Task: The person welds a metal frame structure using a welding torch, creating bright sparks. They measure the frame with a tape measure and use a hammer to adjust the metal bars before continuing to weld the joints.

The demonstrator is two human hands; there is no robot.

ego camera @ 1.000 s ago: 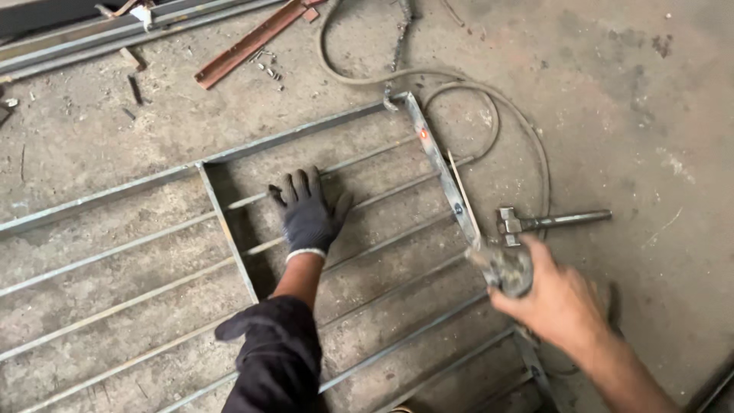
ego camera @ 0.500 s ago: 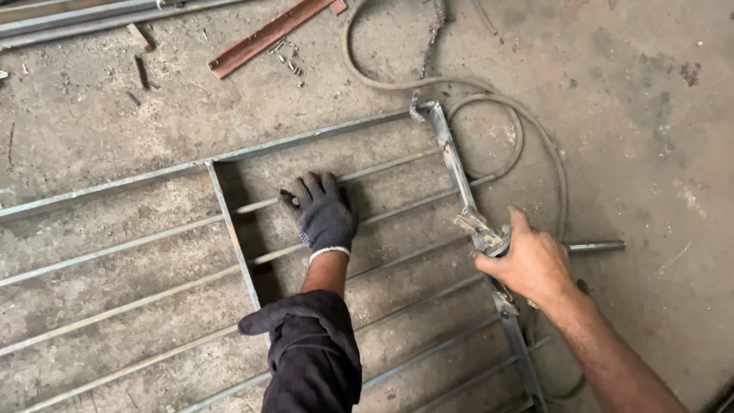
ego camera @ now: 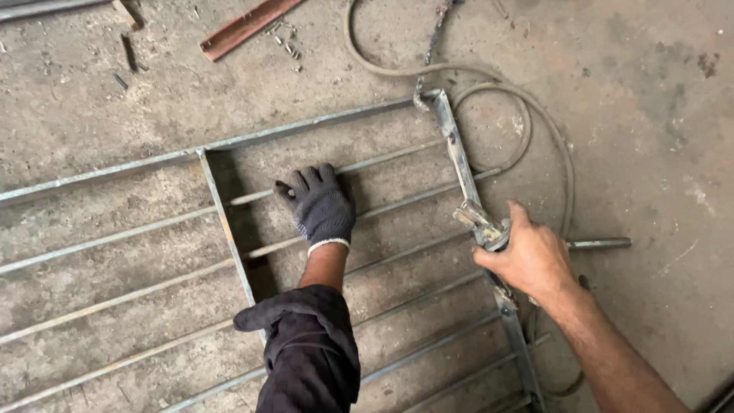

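On the metal frame (ego camera: 451, 145), right hand (ego camera: 531, 256) grips the tool (ego camera: 482, 223); gloved left hand (ego camera: 321, 205) lies spread flat

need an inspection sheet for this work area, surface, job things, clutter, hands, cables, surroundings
surface: bare concrete floor, stained and dusty.
job's things: metal grille lying flat on the floor; clamp-like tool at its right rail, a rod sticking out to the right.
clutter: rusty angle bar at top, small metal bits beside it, short scraps at top left.
grippers: left hand, gloved, pressed flat on the bars; right hand, bare, gripping the tool.
cables: grey cable looping on the floor beside the rail.
surroundings: long metal bar at top left edge; otherwise nothing seen.
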